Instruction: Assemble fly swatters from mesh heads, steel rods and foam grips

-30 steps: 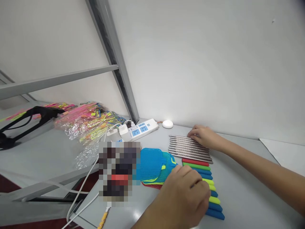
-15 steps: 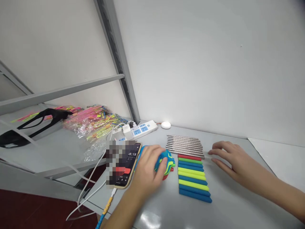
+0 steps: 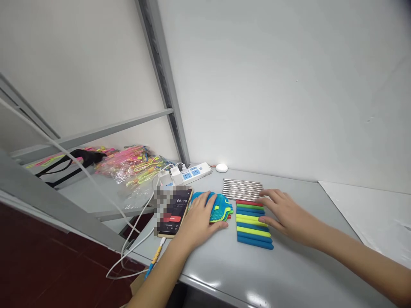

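My left hand (image 3: pixel 201 220) lies with fingers stretched out on a stack of flat, dotted blue and green pieces (image 3: pixel 221 209). Their kind is unclear; a bit of red shows at the edge. To the right, a row of coloured sticks (image 3: pixel 252 219) in red, green, blue and yellow-green lies side by side. Behind it is a row of thin silver metal rods (image 3: pixel 242 188). My right hand (image 3: pixel 285 216) is over the right ends of both rows, fingers apart and curved, with nothing visible in it. Whether its fingertips touch the sticks or rods I cannot tell.
Left of the stack lies a phone (image 3: pixel 175 214) with a plugged-in cable (image 3: pixel 156 256). A power strip (image 3: pixel 195 172) and a white round object (image 3: pixel 221 167) are near the wall. Bagged colourful cords (image 3: pixel 135 164) fill the left shelf. A white sheet (image 3: pixel 362 209) lies at right.
My right hand has moved left, from beside the rods to over the ends of the rods and sticks. My left hand has flattened out on the stack, its thumb spread away. The view has shifted slightly.
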Action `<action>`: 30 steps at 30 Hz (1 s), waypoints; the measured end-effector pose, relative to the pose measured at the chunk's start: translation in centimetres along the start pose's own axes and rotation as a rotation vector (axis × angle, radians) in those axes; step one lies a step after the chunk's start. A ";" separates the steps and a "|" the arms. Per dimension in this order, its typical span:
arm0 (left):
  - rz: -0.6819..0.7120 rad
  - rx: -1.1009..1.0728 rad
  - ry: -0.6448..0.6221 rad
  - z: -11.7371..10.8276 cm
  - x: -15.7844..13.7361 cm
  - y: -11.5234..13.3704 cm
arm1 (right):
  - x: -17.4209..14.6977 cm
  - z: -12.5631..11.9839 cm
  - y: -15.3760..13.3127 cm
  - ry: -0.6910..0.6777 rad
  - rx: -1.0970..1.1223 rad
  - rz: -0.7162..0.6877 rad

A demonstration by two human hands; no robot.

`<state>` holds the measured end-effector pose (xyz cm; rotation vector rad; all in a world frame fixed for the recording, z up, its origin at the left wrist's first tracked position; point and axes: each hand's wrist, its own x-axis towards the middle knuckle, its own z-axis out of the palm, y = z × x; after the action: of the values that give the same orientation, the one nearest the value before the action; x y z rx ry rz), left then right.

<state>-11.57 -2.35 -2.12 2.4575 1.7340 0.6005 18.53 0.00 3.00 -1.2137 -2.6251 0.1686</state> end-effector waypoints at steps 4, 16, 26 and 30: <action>0.031 -0.010 0.019 0.2 0.0 0.4 | 1.5 1.2 0.1 0.035 -0.031 -0.026; 0.081 -0.017 0.000 0.4 0.3 1.0 | 10.0 6.2 3.3 -0.080 0.079 0.185; 0.076 -0.013 0.000 0.5 0.3 1.0 | 10.5 6.6 3.7 -0.190 0.063 0.098; 0.071 -0.013 0.003 0.5 0.3 1.0 | 10.1 6.7 4.2 -0.195 0.049 0.088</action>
<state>-10.45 -2.36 -2.24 2.5202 1.6444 0.6196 13.53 10.38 -2.56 -1.3602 -2.7133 0.3830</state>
